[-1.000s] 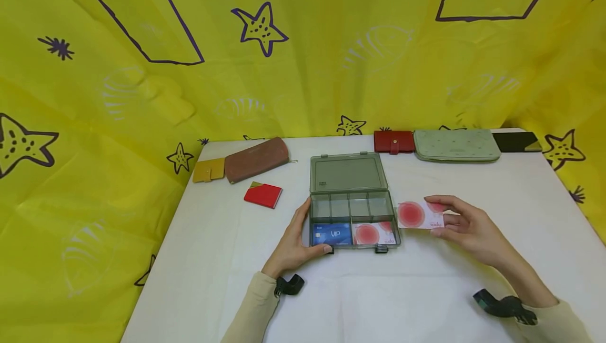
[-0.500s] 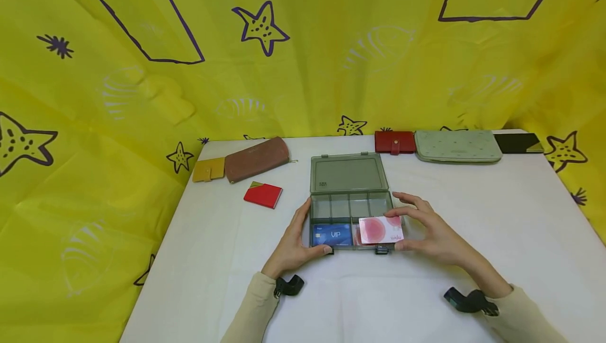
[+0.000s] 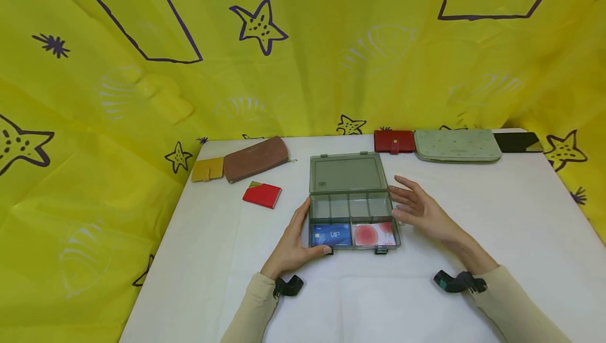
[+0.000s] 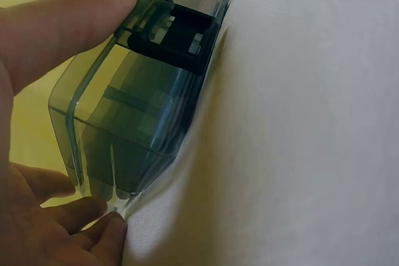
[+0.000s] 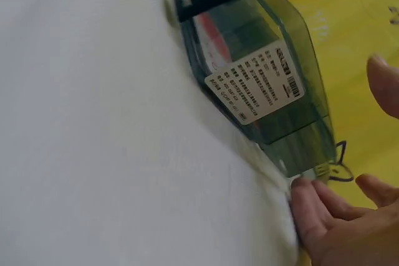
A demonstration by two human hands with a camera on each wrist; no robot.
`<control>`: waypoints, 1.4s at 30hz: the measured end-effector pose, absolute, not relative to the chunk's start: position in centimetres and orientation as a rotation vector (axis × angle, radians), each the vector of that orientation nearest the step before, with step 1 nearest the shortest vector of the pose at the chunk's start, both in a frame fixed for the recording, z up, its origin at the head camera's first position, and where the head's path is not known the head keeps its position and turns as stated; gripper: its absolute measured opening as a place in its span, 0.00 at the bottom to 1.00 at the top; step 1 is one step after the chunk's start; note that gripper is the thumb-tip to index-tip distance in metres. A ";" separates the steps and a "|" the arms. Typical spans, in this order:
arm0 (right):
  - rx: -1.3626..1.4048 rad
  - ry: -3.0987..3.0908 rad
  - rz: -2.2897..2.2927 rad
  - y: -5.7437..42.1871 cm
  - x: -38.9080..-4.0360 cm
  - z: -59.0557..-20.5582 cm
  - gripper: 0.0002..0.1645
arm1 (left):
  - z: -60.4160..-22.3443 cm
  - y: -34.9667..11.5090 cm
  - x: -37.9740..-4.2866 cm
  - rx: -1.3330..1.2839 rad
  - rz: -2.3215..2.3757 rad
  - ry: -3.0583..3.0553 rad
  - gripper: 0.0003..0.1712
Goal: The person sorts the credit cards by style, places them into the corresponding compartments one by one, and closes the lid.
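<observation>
A translucent green compartment box (image 3: 316, 207) lies on the table with its lid (image 3: 349, 173) raised at the back. In its front row a blue VIP card (image 3: 333, 234) sits at the left, and a white card with pink circles (image 3: 374, 234) at the right. My left hand (image 3: 295, 245) grips the box's left side, the thumb on the front edge by a latch (image 4: 177, 32) and the fingers around the side. Next to the box's right side, my right hand (image 3: 423, 214) holds nothing, its fingers loosely bent. In the right wrist view its fingertips (image 5: 302, 188) are at the box's corner.
A red card holder (image 3: 262, 195) lies left of the box, with a brown wallet (image 3: 258, 160) and a yellow wallet (image 3: 208, 169) behind it. Along the back right are a red wallet (image 3: 394, 141), a pale green purse (image 3: 456, 145) and a black holder (image 3: 516, 142).
My right hand has brought the pink-circle card leftward into the box's front right compartment and let go. It has since moved back to the box's right side. The left hand has stayed put.
</observation>
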State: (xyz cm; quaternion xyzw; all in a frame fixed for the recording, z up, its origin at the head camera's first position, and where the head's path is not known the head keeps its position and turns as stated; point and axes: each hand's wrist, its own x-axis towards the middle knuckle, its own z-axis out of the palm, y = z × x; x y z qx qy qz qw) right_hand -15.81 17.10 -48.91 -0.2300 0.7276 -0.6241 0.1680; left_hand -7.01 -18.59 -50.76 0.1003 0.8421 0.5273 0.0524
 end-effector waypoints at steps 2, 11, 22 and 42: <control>-0.548 1.878 -1.875 17.0 -16.6 -49.3 0.53 | -50.8 -18.6 -7.0 0.319 1.602 2.561 0.71; -0.462 1.632 -2.007 16.4 -17.6 -50.0 0.62 | -50.9 -18.8 -7.1 0.316 1.574 2.574 0.70; -0.515 1.798 -1.990 16.4 -17.1 -50.4 0.41 | -50.9 -19.4 -7.1 0.389 1.881 2.402 0.45; -0.880 2.361 -1.383 16.0 -15.0 -49.5 0.33 | -50.4 -18.8 -6.7 0.394 1.515 2.548 0.36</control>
